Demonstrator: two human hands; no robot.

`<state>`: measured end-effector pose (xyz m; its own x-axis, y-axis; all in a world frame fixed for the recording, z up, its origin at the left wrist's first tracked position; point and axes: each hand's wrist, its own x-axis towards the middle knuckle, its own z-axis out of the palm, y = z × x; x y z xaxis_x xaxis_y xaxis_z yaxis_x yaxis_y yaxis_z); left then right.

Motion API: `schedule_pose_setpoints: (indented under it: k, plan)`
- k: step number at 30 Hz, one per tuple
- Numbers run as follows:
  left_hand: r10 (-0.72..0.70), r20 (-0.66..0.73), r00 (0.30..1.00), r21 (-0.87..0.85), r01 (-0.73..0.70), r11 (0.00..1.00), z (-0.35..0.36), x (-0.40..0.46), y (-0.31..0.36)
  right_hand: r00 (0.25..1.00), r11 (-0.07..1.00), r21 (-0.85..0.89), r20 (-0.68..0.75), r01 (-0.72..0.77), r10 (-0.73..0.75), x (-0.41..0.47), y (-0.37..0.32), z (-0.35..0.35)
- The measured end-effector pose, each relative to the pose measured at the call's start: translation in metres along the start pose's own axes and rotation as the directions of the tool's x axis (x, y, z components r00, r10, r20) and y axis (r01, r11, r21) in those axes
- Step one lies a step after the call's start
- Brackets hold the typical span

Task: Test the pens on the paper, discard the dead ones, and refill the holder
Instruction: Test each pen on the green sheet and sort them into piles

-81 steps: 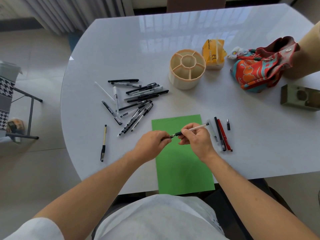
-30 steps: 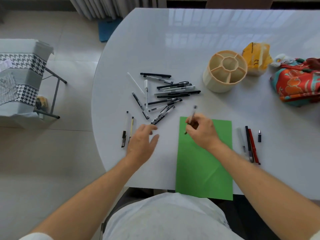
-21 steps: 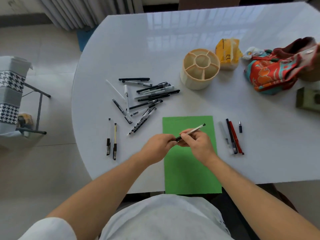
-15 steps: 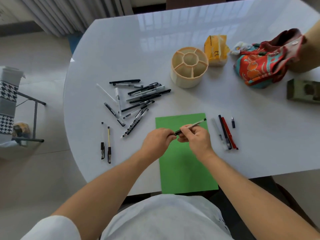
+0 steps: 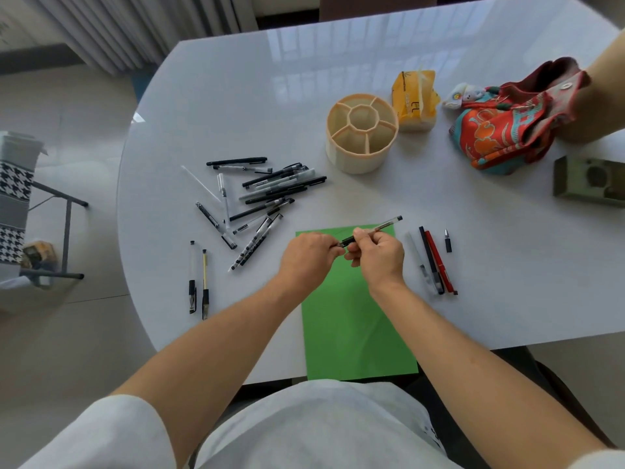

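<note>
Both grips are clamped on one pen (image 5: 370, 230), held just above the far end of the green paper (image 5: 351, 319). Your left hand (image 5: 309, 253) pinches the dark tip end, cap or nib hidden in the fingers; your right hand (image 5: 380, 253) curls round the barrel, the clear tail sticking out toward the far right. Neither grip is loose or apart.

Head view, risks as I judge them:
- Pull the cap off hard and the pen could jump from your right hand onto the desk (image 5: 473, 204) and roll into the untested pile (image 5: 263, 194), mixing it up.
- A freed cap is small; it may roll off the near edge.
- Two pens (image 5: 198, 279) lie apart on the left, three more (image 5: 431, 262) on the right beside a loose cap (image 5: 448, 241). Which group is dead, I cannot tell. Drop this one on the wrong side and the sort is spoiled.
- The holder (image 5: 362, 133) stands empty, well beyond the paper; nothing refilled yet.
</note>
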<state>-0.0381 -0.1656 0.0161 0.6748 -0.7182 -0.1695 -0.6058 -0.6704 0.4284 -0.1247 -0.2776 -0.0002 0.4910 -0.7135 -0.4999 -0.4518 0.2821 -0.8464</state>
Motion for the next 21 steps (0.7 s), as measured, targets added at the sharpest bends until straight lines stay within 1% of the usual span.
schedule_pose_setpoints:
  k: [7,8,11,12,13,14,16,18,21]
  plan:
    - [-0.01,-0.003,1.0,0.008,0.01,1.0,0.009,0.0,0.003,1.0,0.997,-0.082,0.001,0.002,-0.002,0.005,0.003,-0.003]
    - [-0.027,0.002,1.0,0.009,0.027,1.0,0.01,0.001,0.001,1.0,0.996,-0.088,-0.028,-0.012,0.01,0.009,0.002,-0.006]
    - [-0.144,0.047,0.989,0.018,0.143,0.99,0.007,-0.01,-0.028,0.974,0.997,-0.054,-0.221,-0.06,0.047,0.036,-0.006,-0.037]
    - [-0.162,0.043,0.986,-0.004,0.163,0.987,0.006,-0.017,-0.039,0.97,0.998,-0.038,-0.239,-0.042,0.032,0.045,-0.009,-0.048]
    - [-0.15,0.028,0.988,-0.036,0.151,0.988,0.005,-0.022,-0.047,0.977,0.999,-0.036,-0.215,0.0,-0.008,0.049,-0.012,-0.054]
    - [-0.117,0.012,0.993,-0.067,0.117,0.991,0.007,-0.027,-0.051,0.986,0.997,-0.053,-0.154,0.055,-0.062,0.05,-0.014,-0.054]
    - [-0.025,-0.006,1.0,-0.108,0.025,0.994,0.013,-0.03,-0.044,0.985,0.967,-0.186,0.003,0.172,-0.174,0.045,-0.009,-0.044]
    - [0.048,0.045,0.998,-0.088,-0.044,0.995,0.02,-0.027,-0.032,0.953,0.879,-0.367,0.116,0.304,-0.281,0.038,-0.003,-0.033]
    - [0.1,0.171,0.98,-0.028,-0.097,0.995,0.028,-0.026,-0.03,0.906,0.772,-0.479,0.163,0.419,-0.39,0.037,0.002,-0.028]
